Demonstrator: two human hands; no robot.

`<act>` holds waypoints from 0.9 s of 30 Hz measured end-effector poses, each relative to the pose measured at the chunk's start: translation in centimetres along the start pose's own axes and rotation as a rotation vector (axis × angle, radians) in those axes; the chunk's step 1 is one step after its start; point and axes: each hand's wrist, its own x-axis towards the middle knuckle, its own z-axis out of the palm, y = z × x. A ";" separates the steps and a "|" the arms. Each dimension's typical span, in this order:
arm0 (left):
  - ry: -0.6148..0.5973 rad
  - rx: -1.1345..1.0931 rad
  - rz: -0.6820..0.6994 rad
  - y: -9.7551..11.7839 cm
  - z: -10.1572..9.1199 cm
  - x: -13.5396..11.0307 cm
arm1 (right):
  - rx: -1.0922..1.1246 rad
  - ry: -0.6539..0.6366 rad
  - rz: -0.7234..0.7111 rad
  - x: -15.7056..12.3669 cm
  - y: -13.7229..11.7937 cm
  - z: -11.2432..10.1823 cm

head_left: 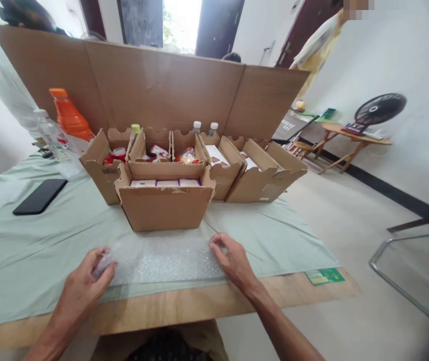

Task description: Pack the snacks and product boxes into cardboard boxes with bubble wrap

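A sheet of bubble wrap [163,260] lies flat on the pale green cloth near the table's front edge. My left hand [86,278] curls its fingers over the sheet's left end. My right hand [233,260] pinches the right end with bent fingers. Just behind the sheet stands an open cardboard box [165,203] holding small white and purple packs along its top.
Behind it is a row of open cardboard boxes [218,168] with packets and small bottles, backed by a tall cardboard panel [154,90]. An orange bottle [69,120] and a black phone [40,196] sit at left. A fan [380,108] and a person stand at right.
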 end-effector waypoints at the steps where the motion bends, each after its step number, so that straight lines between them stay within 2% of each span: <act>1: 0.022 -0.033 -0.017 0.8 -0.7 -0.2 | 0.058 0.002 0.006 -0.1 -0.5 -0.9; 3: 0.078 -0.063 -0.020 2.3 -1.9 -0.3 | 0.177 0.024 0.014 0.2 -1.3 -2.5; 5: 0.089 -0.050 -0.024 3.1 -2.2 0.1 | 0.219 0.041 0.015 0.9 -1.2 -3.1; 7: 0.008 -0.004 -0.050 2.7 -1.9 0.6 | 0.136 0.033 -0.005 1.4 -0.2 -2.5; 10: -0.124 0.049 -0.109 1.1 -1.2 1.1 | -0.045 0.016 -0.047 1.4 2.3 -0.5; 12: -0.145 0.059 -0.119 0.3 -1.1 1.2 | -0.124 0.016 -0.040 0.9 3.9 0.5; 15: -0.156 0.062 -0.095 0.0 -1.2 1.1 | -0.206 0.000 0.007 0.3 5.1 0.9; 19: -0.176 0.071 -0.118 0.1 -1.2 0.9 | -0.268 -0.095 -0.008 0.1 4.5 0.9; 24: -0.157 0.071 -0.115 -0.2 -1.0 0.8 | -0.215 -0.095 -0.015 -0.2 2.4 1.5; 27: -0.155 0.088 -0.117 -0.1 -1.0 0.7 | -0.130 -0.106 -0.001 -0.5 1.4 0.7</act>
